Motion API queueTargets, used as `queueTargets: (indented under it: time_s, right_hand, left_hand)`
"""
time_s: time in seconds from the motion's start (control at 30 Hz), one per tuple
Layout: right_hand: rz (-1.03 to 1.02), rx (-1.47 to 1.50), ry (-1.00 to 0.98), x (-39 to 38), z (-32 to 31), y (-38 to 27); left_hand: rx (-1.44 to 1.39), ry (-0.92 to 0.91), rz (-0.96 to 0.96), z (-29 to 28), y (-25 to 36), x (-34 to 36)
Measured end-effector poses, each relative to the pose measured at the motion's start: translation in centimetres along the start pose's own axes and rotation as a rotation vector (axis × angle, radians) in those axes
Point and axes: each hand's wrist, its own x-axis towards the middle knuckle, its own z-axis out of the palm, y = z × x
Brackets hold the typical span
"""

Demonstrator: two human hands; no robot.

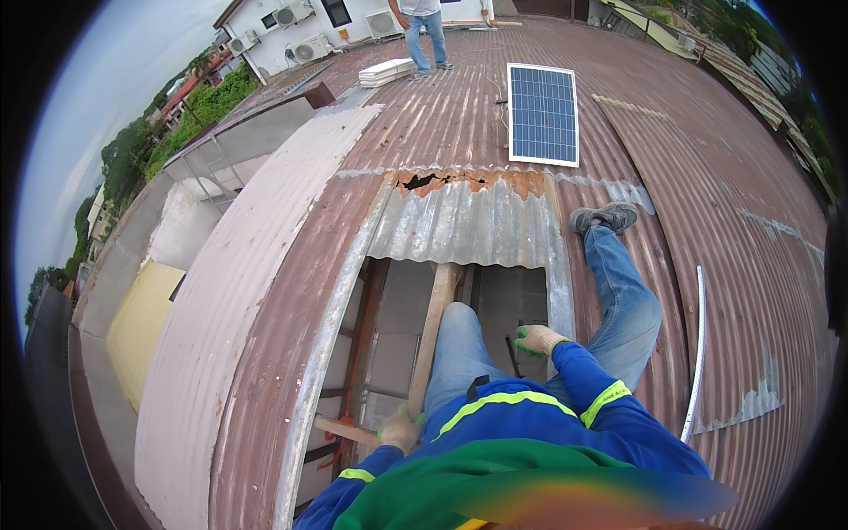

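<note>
I straddle a rectangular opening in a corrugated metal roof. My left hand (pixel 402 430), in a pale glove with green, is closed at the lower end of a wooden beam (pixel 433 331), where a short wooden crosspiece (pixel 347 431) meets it. My right hand (pixel 539 340), gloved the same way, hovers over the opening's right side with its fingers curled. A thin dark bar (pixel 513 357) shows just beside it; whether the hand holds it is unclear. Bare corrugated sheet (pixel 459 225), silvery with a rusted, holed upper strip, covers the opening's far end.
A solar panel (pixel 543 115) lies on the roof ahead. Further off, a person (pixel 426 40) in jeans stands beside stacked white panels (pixel 386 71). A long pale strip (pixel 696 353) lies to my right. Through the opening, red-brown framing (pixel 367 318) shows. The roof's edge drops away left.
</note>
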Motion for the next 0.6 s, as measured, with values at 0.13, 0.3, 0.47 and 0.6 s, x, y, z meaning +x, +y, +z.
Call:
queueTargets:
  time_s: [0.13, 0.3, 0.47, 0.6]
  right_hand:
    - [0.002, 0.024, 0.01, 0.6, 0.4, 0.5]
    - [0.046, 0.074, -0.035, 0.9, 0.6, 0.7]
    - [0.089, 0.062, -0.047, 0.6, 0.2, 0.3]
    - [0.073, 0.076, -0.047, 0.5, 0.2, 0.1]
  left_hand:
    - [0.01, -0.006, -0.008, 0.3, -0.1, 0.2]
    - [0.032, 0.048, 0.028, 1.2, -0.7, 0.3]
    - [0.026, 0.05, 0.033, 1.5, -0.9, 0.6]
    - [0.025, 0.037, 0.036, 1.4, -0.9, 0.7]
